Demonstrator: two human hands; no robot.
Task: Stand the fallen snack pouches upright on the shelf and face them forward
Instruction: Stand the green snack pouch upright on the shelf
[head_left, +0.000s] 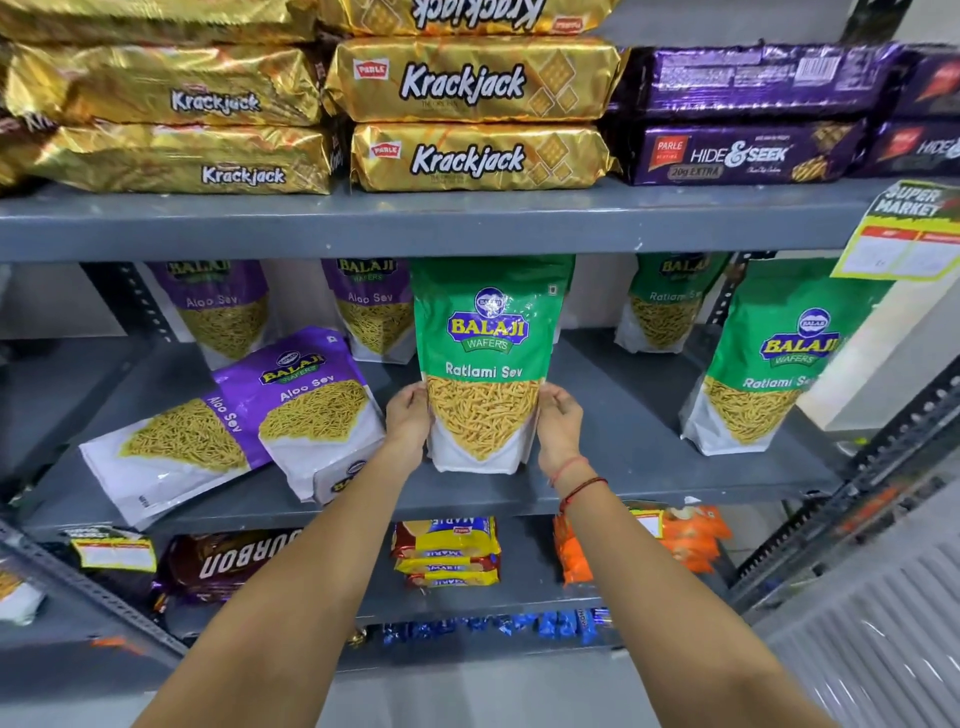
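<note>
A green Ratlami Sev pouch (485, 364) stands upright at the middle of the grey shelf (623, 447), label facing me. My left hand (408, 423) grips its lower left edge and my right hand (558, 423) its lower right edge. To the left, two purple Aloo Sev pouches lie fallen: one leaning (311, 405), one flat on its side (176, 452). A third small fallen pouch (345, 478) peeks out under them. Another green pouch (774, 358) stands at the right. Further pouches stand at the back: purple (223, 312), purple (374, 306) and green (667, 301).
The shelf above (415, 223) holds stacked gold Krackjack packs (467, 156) and purple Hide & Seek packs (737, 156). A yellow price tag (904, 234) hangs at the right. Below are Bourbon (228, 561), Marie (447, 551) and orange packets (691, 535). Slotted uprights frame both sides.
</note>
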